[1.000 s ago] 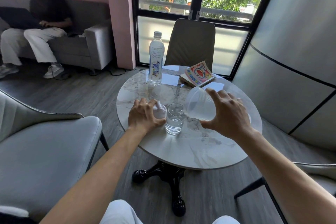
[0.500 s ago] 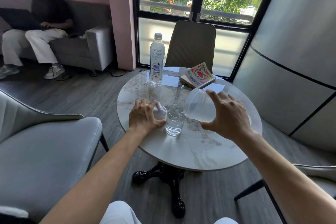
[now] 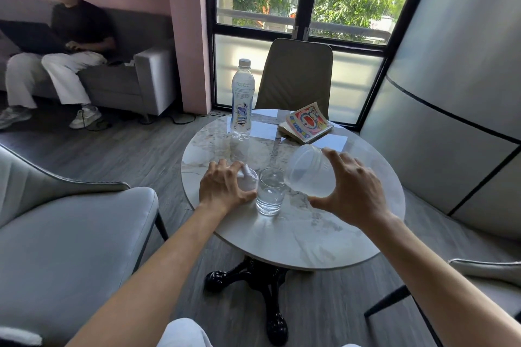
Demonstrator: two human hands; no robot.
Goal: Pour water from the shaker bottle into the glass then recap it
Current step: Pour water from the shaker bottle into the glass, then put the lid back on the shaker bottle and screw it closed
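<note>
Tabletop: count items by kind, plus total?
Shaker bottle, in right hand: 1
Shaker lid, under left hand: 1
Glass: 1
Water bottle: 1
Comic book: 1
Total: 5

This looks like a lounge or waiting corner of an office or café, though the wide lens leaves that uncertain. A round white marble-topped bench (image 3: 324, 236) on a black cast pedestal stands among padded grey armchairs (image 3: 70, 234) and an olive upholstered chair (image 3: 296, 73). A grey sofa (image 3: 146, 79) lines the pink wall, where a seated person (image 3: 76, 45) works on a dark laptop (image 3: 31, 36). Tall black-framed windows (image 3: 282, 8) face green trees.
</note>
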